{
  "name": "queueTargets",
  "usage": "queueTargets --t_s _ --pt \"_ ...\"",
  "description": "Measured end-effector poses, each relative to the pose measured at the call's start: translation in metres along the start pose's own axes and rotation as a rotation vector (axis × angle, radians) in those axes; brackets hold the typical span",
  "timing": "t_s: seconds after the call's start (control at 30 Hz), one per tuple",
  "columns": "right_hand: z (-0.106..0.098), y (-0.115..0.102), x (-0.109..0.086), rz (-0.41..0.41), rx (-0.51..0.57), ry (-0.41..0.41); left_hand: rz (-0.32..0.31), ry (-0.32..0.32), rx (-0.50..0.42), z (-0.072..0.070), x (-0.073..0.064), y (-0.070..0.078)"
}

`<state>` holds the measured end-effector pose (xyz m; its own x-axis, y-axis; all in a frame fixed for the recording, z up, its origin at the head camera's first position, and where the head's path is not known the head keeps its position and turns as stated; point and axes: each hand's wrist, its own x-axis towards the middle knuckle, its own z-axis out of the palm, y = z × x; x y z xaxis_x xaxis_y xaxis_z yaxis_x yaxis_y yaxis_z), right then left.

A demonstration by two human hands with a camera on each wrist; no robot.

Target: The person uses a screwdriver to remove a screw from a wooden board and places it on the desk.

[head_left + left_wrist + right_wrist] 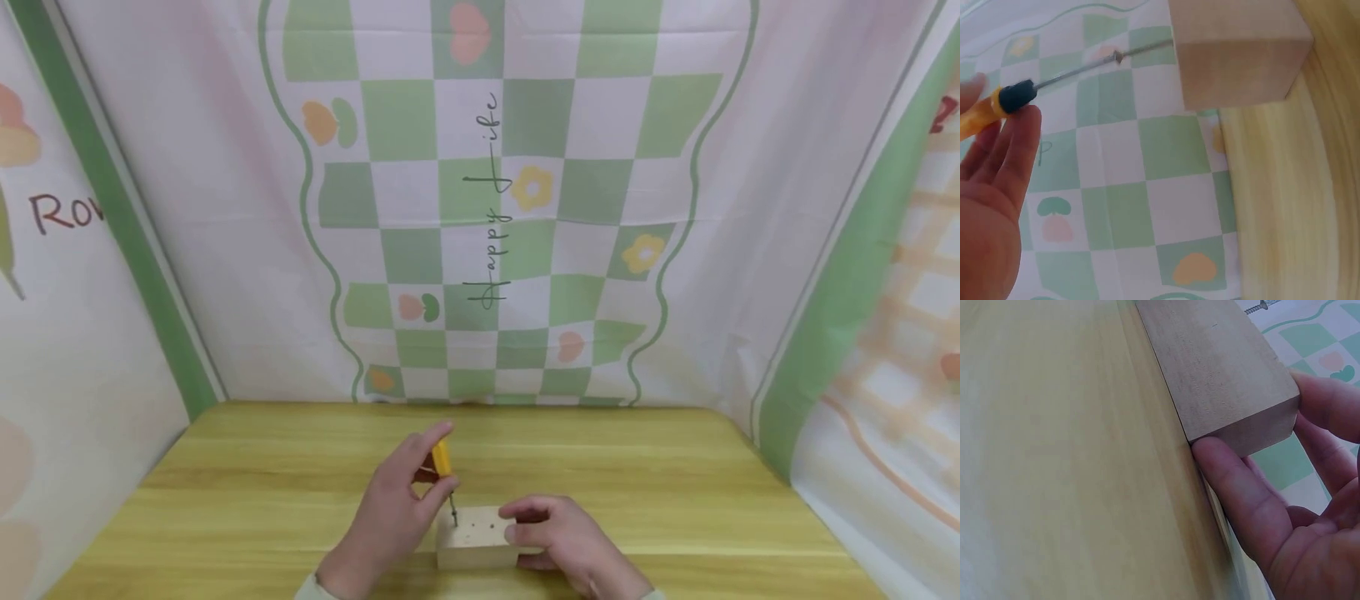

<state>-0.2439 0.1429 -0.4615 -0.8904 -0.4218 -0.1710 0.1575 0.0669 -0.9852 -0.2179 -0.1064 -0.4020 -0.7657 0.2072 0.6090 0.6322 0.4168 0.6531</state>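
The left hand (396, 493) pinches a yellow-and-black screwdriver (442, 457) over a metal screw (454, 517) in a pale rectangular wooden block (476, 557), near on the wood-grain worktop (637, 471). The right hand's (558, 533) fingers grip its right end; seemingly light and stiff, it's best held there.

A pale wooden block (477, 557), its top dotted with small dark holes, lies flat at the head view's six o'clock; a threaded screw (1145, 49) stands at its nine o'clock end, met by a yellow-handled, black-collared screwdriver (441, 458) leaning toward eleven
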Motion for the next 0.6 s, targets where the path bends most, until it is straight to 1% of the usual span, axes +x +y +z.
queueTargets --t_s 0.07,0.13,0.33,0.5,0.6 --pt "0.0003 0.0006 0.0002 -0.001 0.001 0.001 -0.019 -0.018 -0.033 -0.0019 0.0002 0.0015" --pt "0.0002 0.0011 0.0004 0.0 0.0 0.004 -0.02 -0.025 -0.052 -0.003 0.0002 0.0023" --pt "-0.0004 0.0021 0.0012 -0.001 -0.015 0.004 -0.01 -0.003 -0.018 -0.0026 0.001 0.0017" --pt "-0.0009 0.0028 0.0019 0.003 -0.021 0.001 -0.026 -0.013 -0.06 -0.0021 0.0001 0.0003" --pt "-0.0019 0.0026 0.0023 0.006 -0.027 0.0 -0.011 0.013 -0.052 -0.0012 0.0003 -0.0015"
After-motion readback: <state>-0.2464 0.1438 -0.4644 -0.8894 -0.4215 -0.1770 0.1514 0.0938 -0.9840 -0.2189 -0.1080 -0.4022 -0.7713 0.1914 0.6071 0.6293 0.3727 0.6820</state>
